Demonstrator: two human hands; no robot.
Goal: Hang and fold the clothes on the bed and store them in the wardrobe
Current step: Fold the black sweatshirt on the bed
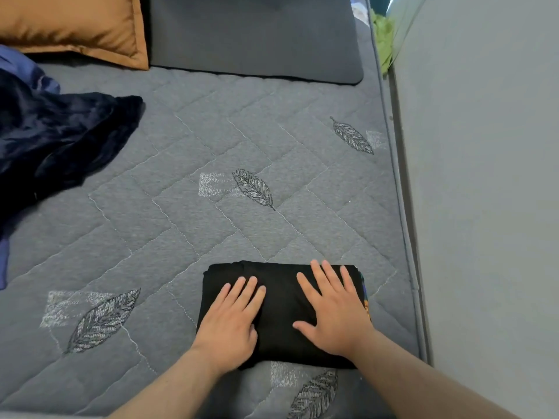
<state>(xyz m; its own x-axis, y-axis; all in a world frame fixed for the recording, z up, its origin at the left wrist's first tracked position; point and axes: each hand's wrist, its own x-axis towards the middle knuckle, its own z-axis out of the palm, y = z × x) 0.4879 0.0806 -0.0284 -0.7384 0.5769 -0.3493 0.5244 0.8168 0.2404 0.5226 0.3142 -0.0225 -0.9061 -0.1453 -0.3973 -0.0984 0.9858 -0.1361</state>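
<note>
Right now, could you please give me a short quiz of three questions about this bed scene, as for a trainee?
1. True or false: the left hand and the right hand both lie flat on the folded black garment.
2. What lies crumpled at the left of the bed? A) a dark blue garment B) a white towel C) a red sock
3. Fill in: the orange pillow lies ____ of the grey pillow.
Key: 1 true; 2 A; 3 left.
</note>
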